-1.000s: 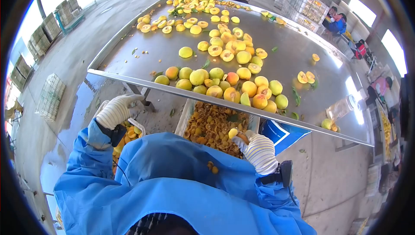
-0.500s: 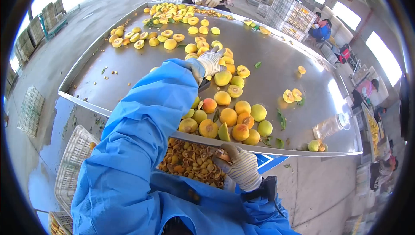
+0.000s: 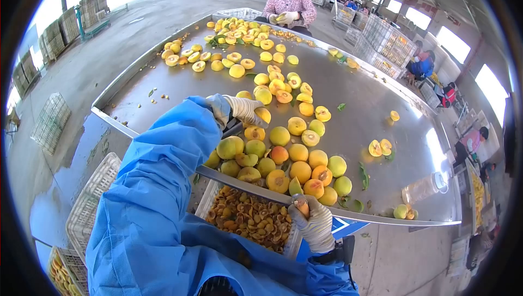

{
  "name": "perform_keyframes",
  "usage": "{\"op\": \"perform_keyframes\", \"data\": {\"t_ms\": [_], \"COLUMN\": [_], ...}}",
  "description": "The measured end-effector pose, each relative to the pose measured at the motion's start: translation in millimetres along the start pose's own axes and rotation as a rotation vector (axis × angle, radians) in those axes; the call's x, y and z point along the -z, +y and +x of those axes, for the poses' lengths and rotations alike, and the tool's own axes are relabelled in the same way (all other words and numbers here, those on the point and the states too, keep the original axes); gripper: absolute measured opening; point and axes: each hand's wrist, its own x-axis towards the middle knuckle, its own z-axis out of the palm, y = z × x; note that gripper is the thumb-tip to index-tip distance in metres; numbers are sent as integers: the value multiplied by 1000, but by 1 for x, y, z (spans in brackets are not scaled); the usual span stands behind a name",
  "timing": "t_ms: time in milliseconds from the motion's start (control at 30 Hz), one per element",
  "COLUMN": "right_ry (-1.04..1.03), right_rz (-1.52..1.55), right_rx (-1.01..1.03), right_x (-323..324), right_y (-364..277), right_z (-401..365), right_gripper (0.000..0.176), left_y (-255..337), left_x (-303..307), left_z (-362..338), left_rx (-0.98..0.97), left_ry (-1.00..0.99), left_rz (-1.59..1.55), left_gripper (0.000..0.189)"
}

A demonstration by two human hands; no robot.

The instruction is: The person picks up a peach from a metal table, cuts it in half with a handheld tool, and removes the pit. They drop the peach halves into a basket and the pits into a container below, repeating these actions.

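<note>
My right hand (image 3: pixel 316 229) is closed round a small brown object (image 3: pixel 301 205) at the worktop's (image 3: pixel 354 127) near edge. My left hand (image 3: pixel 243 109) touches a yellow fruit piece (image 3: pixel 263 115); I cannot tell whether it is pinched. Partway through, it seems: whole fruits (image 3: pixel 298 152) remain near me, split halves (image 3: pixel 234 25) lie far left, and brown scraps (image 3: pixel 250 217) fill the crate (image 3: pixel 206 202) below.
</note>
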Motion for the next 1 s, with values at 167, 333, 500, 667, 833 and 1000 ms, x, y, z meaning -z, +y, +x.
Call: {"op": "perform_keyframes", "data": {"t_ms": [167, 333, 500, 667, 833, 1000], "right_ry": [31, 34, 56, -94, -111, -58], "right_rz": [-147, -36, 52, 436, 574, 238], "right_rx": [74, 36, 55, -238, -42, 41], "right_x": [-10, -13, -22, -42, -62, -72], "right_y": [12, -23, -29, -69, -76, -66], "right_z": [0, -20, -50, -83, -94, -101], "right_gripper": [28, 31, 35, 32, 46, 40], "left_y": [-51, -61, -54, -10, 42, 56], "left_x": [-16, -39, -62, -95, -146, -187], "left_z": [-38, -60, -101, -175, -239, -261], "left_rx": [-117, 155, -186, -613, -489, -436], "left_ry": [44, 398, 543, 169, 220, 52], "left_rz": [-189, -329, -1633, -2297, -2375, -2258], "left_gripper": [87, 77, 50, 33, 30, 40]}}
